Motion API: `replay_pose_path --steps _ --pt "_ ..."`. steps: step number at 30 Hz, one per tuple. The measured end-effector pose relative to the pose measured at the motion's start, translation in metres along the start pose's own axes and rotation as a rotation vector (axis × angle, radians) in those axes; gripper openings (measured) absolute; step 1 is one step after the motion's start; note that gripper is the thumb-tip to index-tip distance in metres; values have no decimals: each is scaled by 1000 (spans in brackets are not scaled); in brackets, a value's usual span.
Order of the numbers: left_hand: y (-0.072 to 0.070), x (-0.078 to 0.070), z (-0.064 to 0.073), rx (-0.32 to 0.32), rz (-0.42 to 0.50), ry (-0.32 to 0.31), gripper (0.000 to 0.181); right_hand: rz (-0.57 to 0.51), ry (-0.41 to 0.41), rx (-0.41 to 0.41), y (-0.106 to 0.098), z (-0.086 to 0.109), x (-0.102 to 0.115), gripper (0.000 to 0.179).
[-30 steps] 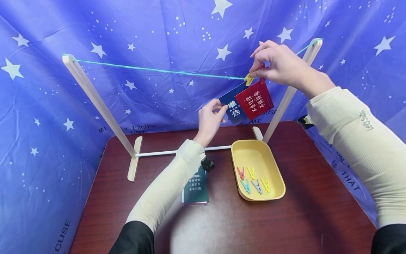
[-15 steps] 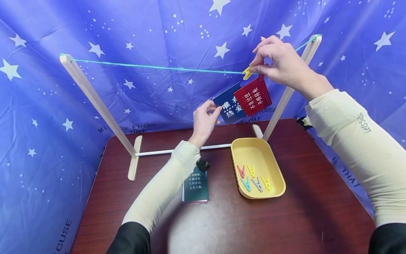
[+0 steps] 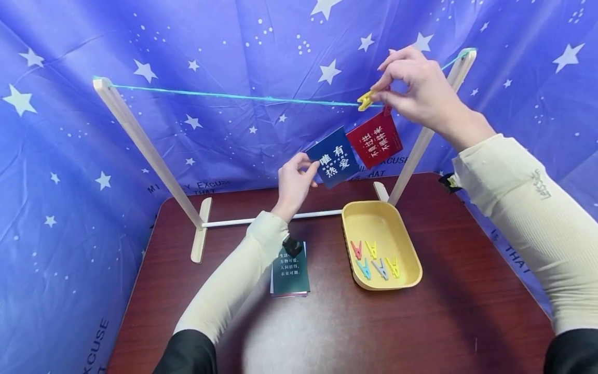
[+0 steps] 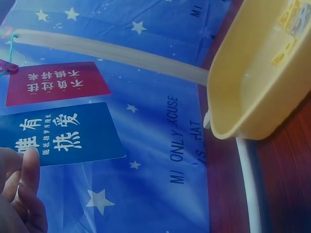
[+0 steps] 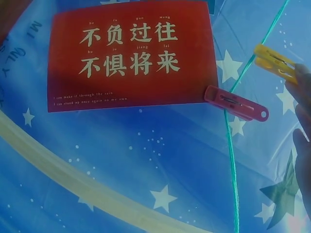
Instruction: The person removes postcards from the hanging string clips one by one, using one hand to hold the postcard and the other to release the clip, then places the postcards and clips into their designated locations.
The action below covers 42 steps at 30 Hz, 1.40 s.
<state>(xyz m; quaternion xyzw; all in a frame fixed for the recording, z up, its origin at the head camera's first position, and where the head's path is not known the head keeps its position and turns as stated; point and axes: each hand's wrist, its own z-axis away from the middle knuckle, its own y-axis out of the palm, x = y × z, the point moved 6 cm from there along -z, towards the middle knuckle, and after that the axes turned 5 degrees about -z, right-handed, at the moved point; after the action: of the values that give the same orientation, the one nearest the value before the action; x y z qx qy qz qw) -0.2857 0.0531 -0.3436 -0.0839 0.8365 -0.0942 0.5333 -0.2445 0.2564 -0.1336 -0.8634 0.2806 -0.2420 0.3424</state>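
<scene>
My left hand [image 3: 296, 179] pinches the left edge of a blue card [image 3: 334, 157] with white characters, held tilted below a turquoise string [image 3: 224, 95]. My right hand [image 3: 411, 83] pinches a yellow clothespin [image 3: 365, 101] at the string; in the right wrist view the pin's tip overlaps the cord. Just right of the blue card, a red card [image 3: 375, 140] hangs from the string by a red clothespin [image 5: 235, 103] clipped at its corner. The left wrist view shows the blue card apart from the yellow clothespin, beside the red card.
Two wooden posts [image 3: 149, 156] carry the string, joined below by a white rod [image 3: 229, 222]. A yellow tray [image 3: 374, 215] holds several clothespins [image 3: 380, 267] at right. A stack of cards [image 3: 290, 280], dark green on top, lies on the brown table [image 3: 355, 332]. Starry blue cloth hangs behind.
My left hand has drawn the blue card left and down, away from the yellow clothespin and out from behind the red card. My right hand stays at the string with the pin, raised slightly.
</scene>
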Motion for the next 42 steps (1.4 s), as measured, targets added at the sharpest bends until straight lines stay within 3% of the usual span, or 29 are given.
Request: replay_pose_path --steps 13,18,25,31,42 --pt "-16 16 16 -14 -8 -14 14 45 11 8 3 23 6 9" --pt "-24 24 24 -26 6 -22 14 34 -38 10 4 33 7 10" --pt "-34 31 36 -42 23 -30 14 64 -174 31 9 44 6 17" --pt "-40 37 47 -34 40 -70 14 52 -207 56 19 60 1 22" --pt "-46 43 64 -7 49 -118 19 56 -109 146 45 97 -17 25"
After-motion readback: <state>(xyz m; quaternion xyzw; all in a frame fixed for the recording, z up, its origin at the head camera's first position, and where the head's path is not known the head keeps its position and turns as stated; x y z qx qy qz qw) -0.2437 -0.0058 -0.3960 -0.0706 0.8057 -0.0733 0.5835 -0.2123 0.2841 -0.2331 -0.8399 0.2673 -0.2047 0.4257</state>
